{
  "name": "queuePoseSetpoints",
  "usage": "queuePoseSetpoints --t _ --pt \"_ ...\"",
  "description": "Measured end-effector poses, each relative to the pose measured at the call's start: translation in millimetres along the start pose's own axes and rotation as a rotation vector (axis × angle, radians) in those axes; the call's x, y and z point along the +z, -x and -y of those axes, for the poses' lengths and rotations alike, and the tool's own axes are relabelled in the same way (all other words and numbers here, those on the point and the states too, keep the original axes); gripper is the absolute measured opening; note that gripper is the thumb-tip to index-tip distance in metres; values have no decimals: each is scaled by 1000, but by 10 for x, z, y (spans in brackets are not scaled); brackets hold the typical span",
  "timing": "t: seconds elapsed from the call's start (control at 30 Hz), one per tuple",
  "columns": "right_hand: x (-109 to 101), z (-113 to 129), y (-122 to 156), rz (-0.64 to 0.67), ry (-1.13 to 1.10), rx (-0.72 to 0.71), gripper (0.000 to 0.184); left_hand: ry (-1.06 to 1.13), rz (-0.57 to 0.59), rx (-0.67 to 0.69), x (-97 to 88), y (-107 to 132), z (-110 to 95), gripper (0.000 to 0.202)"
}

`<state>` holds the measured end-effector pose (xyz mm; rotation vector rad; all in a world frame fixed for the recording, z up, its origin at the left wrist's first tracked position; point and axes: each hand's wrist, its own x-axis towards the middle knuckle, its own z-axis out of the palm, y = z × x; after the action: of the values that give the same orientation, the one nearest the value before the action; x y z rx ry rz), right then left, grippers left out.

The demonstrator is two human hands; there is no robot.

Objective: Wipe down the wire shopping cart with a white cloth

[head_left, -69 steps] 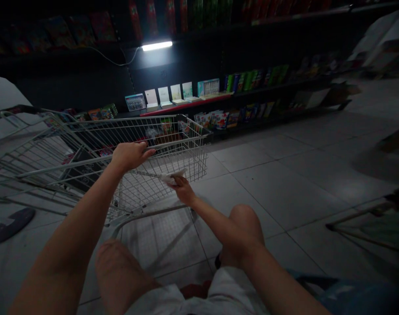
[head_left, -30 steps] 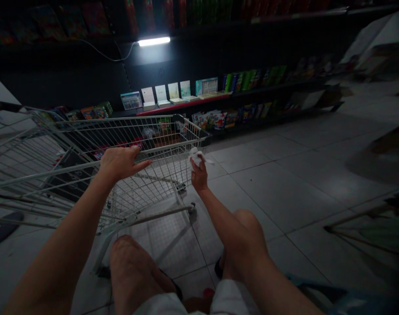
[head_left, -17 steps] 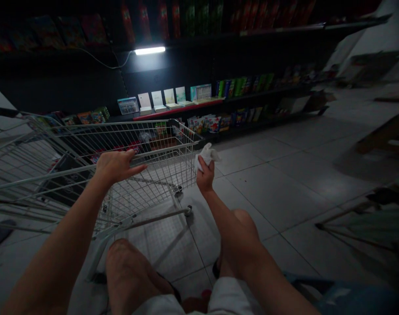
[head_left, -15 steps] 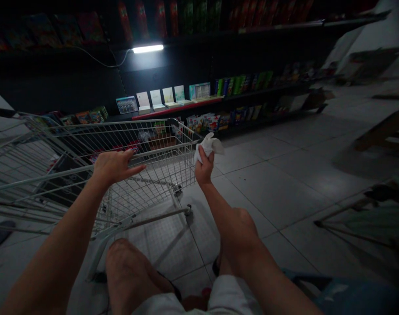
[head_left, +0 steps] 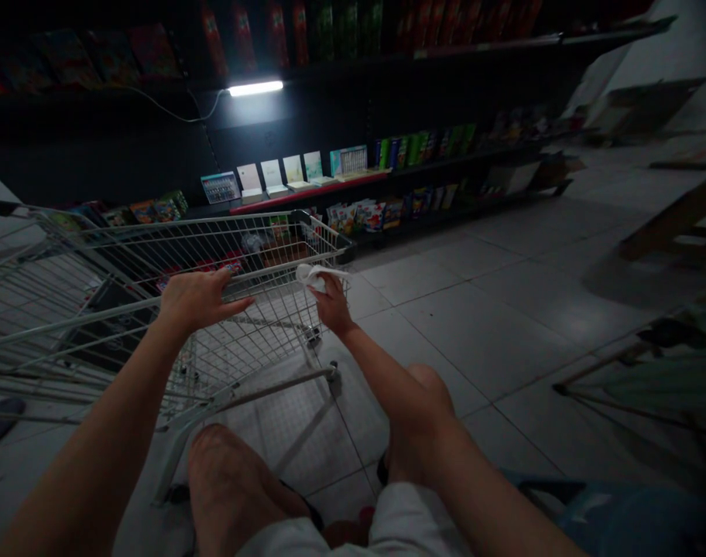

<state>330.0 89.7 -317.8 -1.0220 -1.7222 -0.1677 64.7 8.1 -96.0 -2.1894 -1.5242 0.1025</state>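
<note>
My left hand [head_left: 195,300] lies with its fingers spread over the near rail of a wire shopping cart [head_left: 245,340]. My right hand [head_left: 331,304] pinches a crumpled white tissue [head_left: 313,276] just inside the cart's front corner. The tissue sticks out to the left of my fingers, above the wire mesh. Both of my bare forearms reach forward over my knees, which show at the bottom of the view.
Dark shelves [head_left: 388,186] of cards, books and packaged goods run behind the cart, lit by a strip lamp [head_left: 255,88]. Grey floor tiles [head_left: 486,333] spread to the right, where a wire frame [head_left: 637,387] stands at the edge.
My right hand has dropped from its raised spot and moved left toward the cart, carrying the tissue. My left hand stays on the rail.
</note>
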Motion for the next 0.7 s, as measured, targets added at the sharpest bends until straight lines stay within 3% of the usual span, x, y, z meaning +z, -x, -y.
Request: queuePoseSetpoints --t 0.07,0.17,0.23,0.3,0.4,0.47,0.7 --pt "-294 -328 29 59 39 -34 37 0 -2 7 11 29 7 83" --pt "-537 -716 90 -25 68 128 42 -13 4 -10 12 56 8 83" --pt "-494 -806 137 -121 70 276 53 -21 15 -22 7 58 3 84" --pt "-317 -764 176 -188 58 377 61 -21 23 -26 -1 55 -6 84" --pt "-8 -607 229 -239 34 443 66 -19 27 -25 -16 60 -22 83" --pt "87 -559 279 -259 32 459 68 -27 28 -30 -27 76 -29 83" --pt "-149 -784 333 -62 -7 407 61 -26 33 -38 -53 116 -24 84"
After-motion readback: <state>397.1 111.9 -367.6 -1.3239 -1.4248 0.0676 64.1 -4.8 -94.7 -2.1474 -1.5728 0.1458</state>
